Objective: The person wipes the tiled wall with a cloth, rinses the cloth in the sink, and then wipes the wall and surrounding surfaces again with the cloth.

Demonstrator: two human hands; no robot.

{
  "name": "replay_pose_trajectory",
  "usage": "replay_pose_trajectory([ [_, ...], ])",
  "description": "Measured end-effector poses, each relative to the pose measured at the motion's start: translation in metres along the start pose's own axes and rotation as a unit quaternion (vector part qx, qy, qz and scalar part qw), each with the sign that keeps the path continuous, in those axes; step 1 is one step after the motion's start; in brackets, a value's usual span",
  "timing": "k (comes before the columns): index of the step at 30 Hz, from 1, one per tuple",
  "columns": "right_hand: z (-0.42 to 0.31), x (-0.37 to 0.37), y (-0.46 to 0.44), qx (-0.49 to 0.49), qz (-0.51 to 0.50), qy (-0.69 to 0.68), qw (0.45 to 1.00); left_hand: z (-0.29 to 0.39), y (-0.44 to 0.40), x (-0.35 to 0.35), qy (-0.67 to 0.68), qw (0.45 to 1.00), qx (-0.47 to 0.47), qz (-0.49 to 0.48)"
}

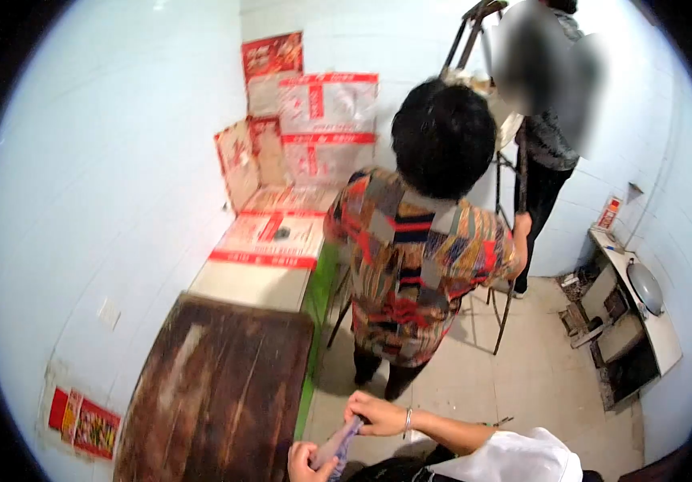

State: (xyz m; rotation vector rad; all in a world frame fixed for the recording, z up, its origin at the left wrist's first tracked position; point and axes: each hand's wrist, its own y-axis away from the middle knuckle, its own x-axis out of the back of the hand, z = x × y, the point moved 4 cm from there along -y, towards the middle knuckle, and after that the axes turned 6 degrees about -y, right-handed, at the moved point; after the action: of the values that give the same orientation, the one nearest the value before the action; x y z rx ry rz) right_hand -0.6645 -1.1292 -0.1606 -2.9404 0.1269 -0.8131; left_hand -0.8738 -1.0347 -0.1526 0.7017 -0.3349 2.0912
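Observation:
Both my hands are low in the picture, gripping a thin purple and pale strip (336, 448) that looks like cloth or soft plastic; its exact kind I cannot make out. My left hand (311, 462) has its fingers closed round the lower end, at the bottom edge of the view. At the upper end my right hand (379, 415) pinches the strip, with a bracelet (408, 422) on that wrist. The strip slants between the two hands, beside the corner of a dark wooden tabletop (225, 377).
A person in a patterned top (410, 265) stands ahead, back turned, one hand on a dark pole or leg of a stepladder (500, 313). Another person (555, 136) stands beyond. Red-and-white printed sheets (269, 237) cover the corner. At right, a wok lid (645, 285) lies on a counter (667, 345).

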Motion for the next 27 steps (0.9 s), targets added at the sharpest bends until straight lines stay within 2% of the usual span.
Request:
replay_pose_trajectory([
  [2, -0.005, 0.012, -0.013, 0.020, 0.049, 0.008, 0.999, 0.011, -0.024, 0.009, -0.004, 0.985, -0.157, 0.074],
  [3, -0.004, 0.014, -0.022, 0.024, 0.061, 0.009, 0.998, -0.018, -0.038, -0.004, 0.052, 0.982, -0.160, 0.085],
  [4, -0.004, 0.020, -0.033, 0.027, 0.071, 0.011, 0.997, -0.037, -0.051, -0.011, 0.174, 0.978, -0.099, 0.050],
  [6, -0.012, 0.032, -0.054, -0.006, 0.090, 0.004, 0.996, -0.044, -0.073, 0.001, 0.189, 0.979, -0.063, 0.050],
  [8, -0.015, 0.046, -0.074, 0.035, 0.127, 0.026, 0.991, -0.049, -0.096, 0.013, 0.202, 0.974, -0.091, 0.057],
  [9, -0.011, 0.050, -0.078, -0.013, 0.131, 0.036, 0.991, -0.051, -0.106, 0.015, 0.215, 0.968, -0.106, 0.070],
  [10, -0.017, 0.054, -0.084, -0.016, 0.136, 0.045, 0.990, -0.046, -0.114, 0.025, 0.221, 0.966, -0.113, 0.066],
  [12, -0.024, 0.065, -0.099, -0.079, 0.147, 0.062, 0.984, -0.032, -0.132, 0.054, 0.137, 0.985, -0.105, 0.018],
  [13, -0.020, 0.070, -0.104, -0.083, 0.152, 0.066, 0.983, -0.064, -0.152, 0.034, 0.211, 0.969, -0.123, 0.032],
  [14, -0.020, 0.081, -0.111, -0.095, 0.161, 0.073, 0.980, -0.051, -0.163, 0.043, 0.239, 0.967, -0.081, -0.016],
  [16, -0.008, 0.086, -0.113, -0.123, 0.173, 0.071, 0.975, -0.074, -0.182, 0.029, 0.200, 0.972, -0.080, -0.091],
  [17, -0.004, 0.101, -0.120, -0.102, 0.173, 0.083, 0.976, -0.053, -0.196, 0.040, 0.070, 0.979, -0.141, -0.128],
  [18, 0.002, 0.096, -0.120, -0.086, 0.166, 0.079, 0.979, -0.070, -0.199, 0.033, 0.066, 0.981, -0.125, -0.136],
  [19, 0.003, 0.102, -0.123, -0.033, 0.172, 0.068, 0.982, -0.092, -0.214, 0.010, 0.063, 0.974, -0.114, -0.183],
  [20, 0.009, 0.120, -0.132, -0.041, 0.152, 0.060, 0.986, -0.103, -0.229, -0.006, 0.062, 0.966, -0.101, -0.229],
  [22, 0.019, 0.134, -0.141, -0.028, 0.134, 0.047, 0.989, -0.057, -0.244, 0.014, 0.021, 0.974, -0.153, -0.164],
  [24, 0.031, 0.169, -0.156, -0.004, 0.111, 0.034, 0.993, -0.036, -0.272, 0.009, 0.146, 0.970, -0.152, -0.118],
  [26, 0.050, 0.206, -0.168, -0.028, 0.104, 0.014, 0.994, -0.024, -0.294, 0.002, 0.247, 0.955, 0.005, -0.161],
  [27, 0.062, 0.214, -0.171, -0.012, 0.130, -0.006, 0.991, -0.018, -0.298, -0.003, 0.291, 0.950, -0.010, -0.114],
])
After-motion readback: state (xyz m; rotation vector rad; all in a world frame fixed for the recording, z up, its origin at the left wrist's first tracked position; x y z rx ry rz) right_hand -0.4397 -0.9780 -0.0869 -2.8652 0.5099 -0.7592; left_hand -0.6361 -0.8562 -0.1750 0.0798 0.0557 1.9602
